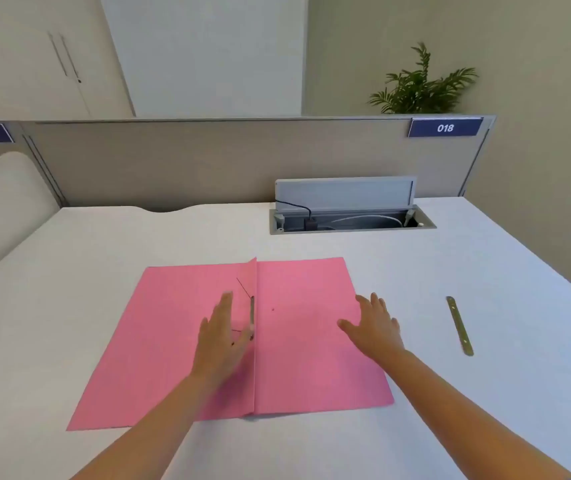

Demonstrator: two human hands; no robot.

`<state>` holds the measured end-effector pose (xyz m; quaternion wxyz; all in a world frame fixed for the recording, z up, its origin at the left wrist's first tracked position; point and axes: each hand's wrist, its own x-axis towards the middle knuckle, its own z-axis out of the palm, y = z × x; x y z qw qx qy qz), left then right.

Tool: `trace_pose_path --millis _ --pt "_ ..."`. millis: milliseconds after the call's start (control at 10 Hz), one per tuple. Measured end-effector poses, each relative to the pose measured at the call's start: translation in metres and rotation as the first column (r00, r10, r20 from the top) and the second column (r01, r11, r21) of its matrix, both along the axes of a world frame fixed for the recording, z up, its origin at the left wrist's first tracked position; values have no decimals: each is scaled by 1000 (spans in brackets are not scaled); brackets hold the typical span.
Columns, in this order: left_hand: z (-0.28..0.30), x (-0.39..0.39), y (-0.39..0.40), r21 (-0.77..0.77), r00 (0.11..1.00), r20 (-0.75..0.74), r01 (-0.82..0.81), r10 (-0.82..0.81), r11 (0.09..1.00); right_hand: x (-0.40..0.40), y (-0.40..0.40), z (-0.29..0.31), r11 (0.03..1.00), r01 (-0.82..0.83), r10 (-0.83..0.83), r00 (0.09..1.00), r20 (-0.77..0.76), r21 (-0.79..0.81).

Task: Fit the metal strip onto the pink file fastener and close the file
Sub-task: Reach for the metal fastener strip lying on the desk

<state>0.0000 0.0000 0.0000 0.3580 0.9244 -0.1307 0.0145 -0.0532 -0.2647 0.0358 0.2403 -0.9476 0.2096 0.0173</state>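
Both flat hands, left [221, 336] and right [374, 325], fingers spread, on open pink file [298, 358]; metal strip [459, 325] apart

The file [305, 341] lies open on the desk [485, 258], its fold running away from the person. The fastener [252, 315] sits along that fold. The left hand [220, 336] is over the left leaf just beside the fold, the right hand [374, 323] at the right leaf's outer edge. The strip [459, 325] lies on the desk well right of the file. Behind, a cable box [350, 216] is set in the desk before the partition [173, 161].
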Motion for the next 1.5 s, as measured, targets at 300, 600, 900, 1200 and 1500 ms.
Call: trace_pose_path --millis 300,600,900,1200,1500 --pt "-32 1 2 335 1000 -25 24 -17 942 -14 -37 -16 992 118 -117 993 34 -49" --pt "-37 0 3 405 1000 2 4 -5 914 -25 -98 -19 915 357 -363 932 1 -189" --pt "-40 2 1 405 1000 15 5 -11 914 -26 -150 -6 811 576 -585 804 -104 -103" --pt "-38 2 0 412 1000 -1 11 -12 911 -19 -161 3 772 634 -633 763 -131 -36" --pt "-36 0 -1 413 1000 -2 10 -10 911 -15 -155 -4 746 666 -658 740 -137 14"
